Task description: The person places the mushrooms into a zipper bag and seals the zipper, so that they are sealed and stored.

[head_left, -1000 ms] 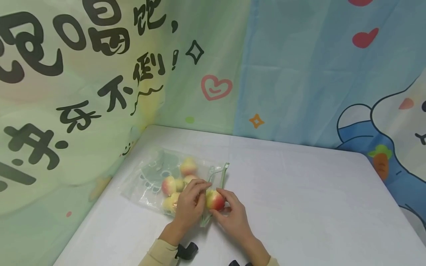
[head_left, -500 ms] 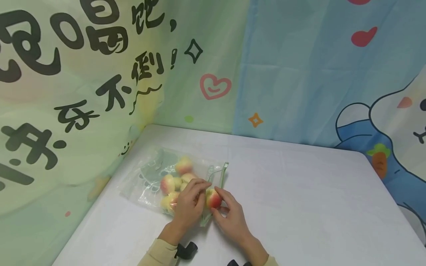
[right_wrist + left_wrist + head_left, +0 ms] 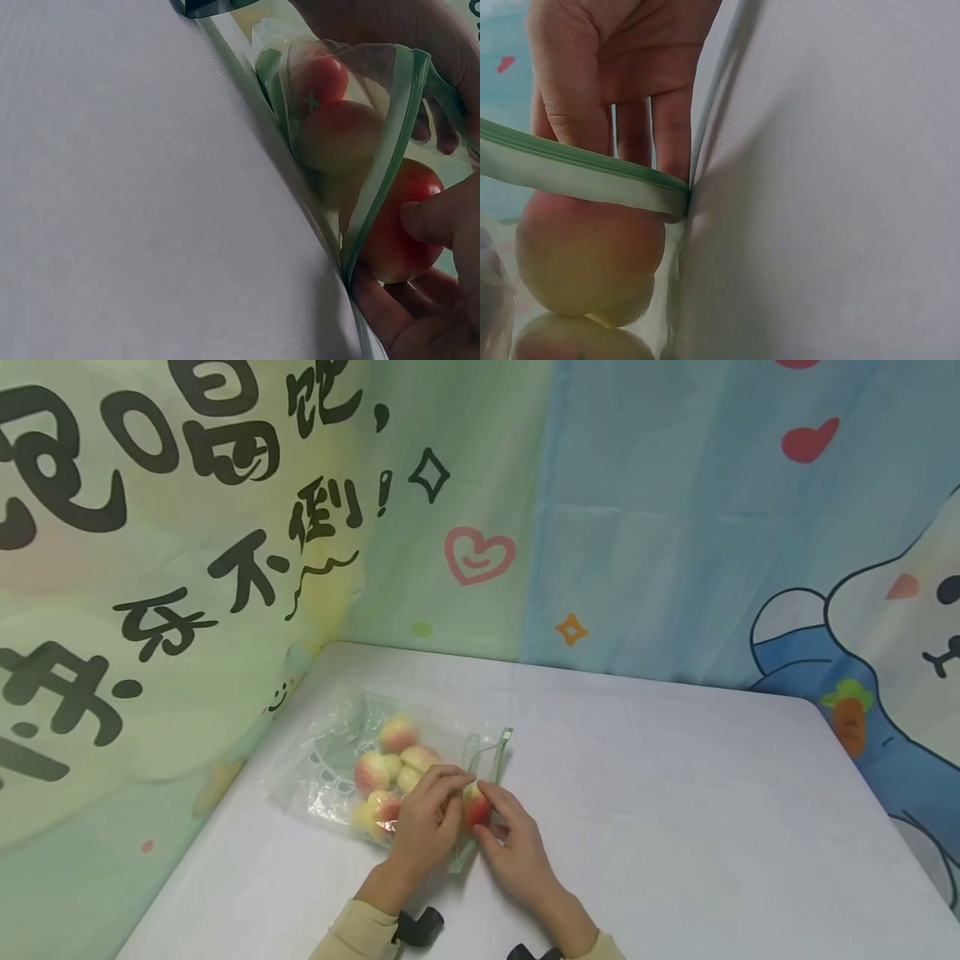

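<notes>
A clear zip-top bag with a green seal lies flat on the table, several red-and-yellow peaches inside its left part. My left hand holds the bag's upper layer at the mouth, its fingers over the green edge. From the right, my right hand grips one more peach at the opening. In the right wrist view the thumb presses that peach, which is partly behind the green seal. The left wrist view shows a peach below the seal strip, seen through the plastic.
The white table extends to the right and behind the bag. A printed cloth backdrop hangs along the rear and left sides. A black wrist mount sits at the left sleeve.
My right hand has shifted left with the peach, which has gone farther into the bag's mouth. The peaches inside have slid left. The left hand keeps its place at the edge.
</notes>
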{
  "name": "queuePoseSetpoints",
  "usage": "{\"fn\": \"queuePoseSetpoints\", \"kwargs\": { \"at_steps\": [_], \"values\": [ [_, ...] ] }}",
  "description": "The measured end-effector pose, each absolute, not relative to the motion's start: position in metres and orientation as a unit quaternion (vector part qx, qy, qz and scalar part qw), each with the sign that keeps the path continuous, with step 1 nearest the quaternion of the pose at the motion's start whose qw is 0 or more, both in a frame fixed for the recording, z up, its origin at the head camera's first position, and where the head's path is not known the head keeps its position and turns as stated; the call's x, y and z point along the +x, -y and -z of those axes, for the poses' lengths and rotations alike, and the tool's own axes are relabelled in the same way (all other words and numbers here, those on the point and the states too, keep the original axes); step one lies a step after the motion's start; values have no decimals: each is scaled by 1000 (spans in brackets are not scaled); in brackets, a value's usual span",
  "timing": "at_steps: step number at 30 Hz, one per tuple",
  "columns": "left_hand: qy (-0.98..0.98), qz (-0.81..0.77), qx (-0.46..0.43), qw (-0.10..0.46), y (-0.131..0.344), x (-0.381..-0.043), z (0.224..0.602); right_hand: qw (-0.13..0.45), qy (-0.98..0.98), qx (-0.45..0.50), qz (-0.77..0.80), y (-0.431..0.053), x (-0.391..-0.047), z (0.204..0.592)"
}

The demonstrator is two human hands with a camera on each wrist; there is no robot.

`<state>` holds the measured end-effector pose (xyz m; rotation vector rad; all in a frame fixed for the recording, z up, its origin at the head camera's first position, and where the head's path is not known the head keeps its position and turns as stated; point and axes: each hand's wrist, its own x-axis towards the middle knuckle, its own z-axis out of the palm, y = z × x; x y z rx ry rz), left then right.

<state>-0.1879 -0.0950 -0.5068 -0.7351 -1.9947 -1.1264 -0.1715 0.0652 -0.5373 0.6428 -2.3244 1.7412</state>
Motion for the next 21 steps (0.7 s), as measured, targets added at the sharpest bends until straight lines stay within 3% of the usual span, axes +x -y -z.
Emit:
{"fn": "queuePoseSetpoints", "kwargs": {
  "at_steps": [21],
  "values": [
    [773, 438, -283, 362, 96, -188, 507, 72, 771, 206, -598, -62, -172, 540]
  ]
}}
